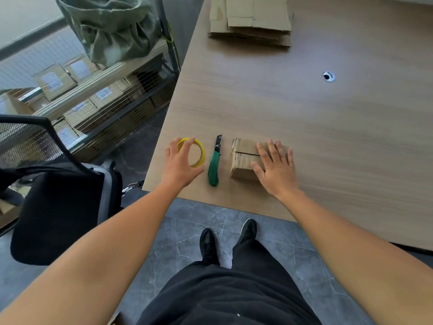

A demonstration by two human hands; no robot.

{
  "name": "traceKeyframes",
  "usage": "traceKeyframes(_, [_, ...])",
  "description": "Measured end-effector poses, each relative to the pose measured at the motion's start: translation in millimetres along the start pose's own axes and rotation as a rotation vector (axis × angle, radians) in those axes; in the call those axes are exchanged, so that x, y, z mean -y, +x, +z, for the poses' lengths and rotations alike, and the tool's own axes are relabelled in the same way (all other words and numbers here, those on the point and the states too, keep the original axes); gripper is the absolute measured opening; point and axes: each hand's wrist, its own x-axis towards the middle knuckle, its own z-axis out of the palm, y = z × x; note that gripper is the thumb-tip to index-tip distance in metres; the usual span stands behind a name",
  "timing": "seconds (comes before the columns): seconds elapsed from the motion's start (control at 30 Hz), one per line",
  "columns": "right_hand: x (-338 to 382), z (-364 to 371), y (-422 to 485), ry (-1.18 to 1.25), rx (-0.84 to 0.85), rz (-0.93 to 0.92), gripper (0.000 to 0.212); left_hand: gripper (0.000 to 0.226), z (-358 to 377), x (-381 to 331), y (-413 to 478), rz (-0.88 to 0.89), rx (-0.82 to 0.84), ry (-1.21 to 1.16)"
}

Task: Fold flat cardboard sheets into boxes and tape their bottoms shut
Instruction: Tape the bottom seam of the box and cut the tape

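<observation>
Right hand (pixel 276 171) flat, fingers straight, pressing folded box (pixel 243 147) near bench (pixel 304 113) front edge. Left hand (pixel 179 164) curled round yellow tape roll (pixel 202 152). Green knife (pixel 214 163) between them. 1 flat-sheet stack (pixel 250 22) far side.

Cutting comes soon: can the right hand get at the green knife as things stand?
Probably yes. The knife lies bare between tape roll and box, beside the right hand, which would first have to lift off the box it presses.
</observation>
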Motion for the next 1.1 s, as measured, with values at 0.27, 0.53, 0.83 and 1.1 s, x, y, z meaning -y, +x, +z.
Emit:
traceKeyframes(0.27, [-24, -8, 8, 0.198, -0.133, -0.022, 0.082, 0.086, 10, -128, 29, 0.341, 0.064, -0.158])
traceKeyframes(0.53, [-77, -19, 19, 0.878, -0.209, -0.024, 0.070, 0.086, 58, -175, 47, 0.354, 0.216, 0.029])
traceKeyframes(0.83, [-83, -21, 34, 0.767, -0.292, -0.076, 0.026, 0.090, 67, -181, 35, 0.292, 0.178, 0.105])
traceKeyframes(1.1, [-95, -25, 31, 0.894, -0.263, -0.075, 0.008, 0.091, 77, -186, 30, 0.264, 0.118, 0.199])
